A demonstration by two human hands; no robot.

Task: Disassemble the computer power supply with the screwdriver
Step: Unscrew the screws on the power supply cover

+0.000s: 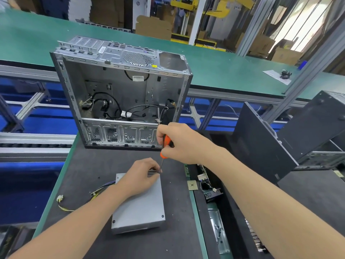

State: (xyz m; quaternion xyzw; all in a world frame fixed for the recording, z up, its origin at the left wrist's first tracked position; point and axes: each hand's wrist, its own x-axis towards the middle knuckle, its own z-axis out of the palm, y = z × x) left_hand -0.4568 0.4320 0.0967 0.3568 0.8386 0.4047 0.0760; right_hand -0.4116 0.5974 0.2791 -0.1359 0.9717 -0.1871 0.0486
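Note:
A grey metal power supply (141,206) lies flat on the dark mat, with a bundle of yellow and black wires (78,199) trailing off its left side. My left hand (139,177) rests on the supply's far end, its fingers curled at the far right corner around the screwdriver's shaft. My right hand (181,143) grips the orange-handled screwdriver (165,146) just above, holding it nearly upright with the tip down at that corner. Two screws show on the supply's near edge.
An open, emptied computer case (119,94) stands just behind the supply. To the right, a bin (214,199) holds circuit boards and metal parts, and dark case panels (276,139) lean further right. A green conveyor (224,71) runs across the back.

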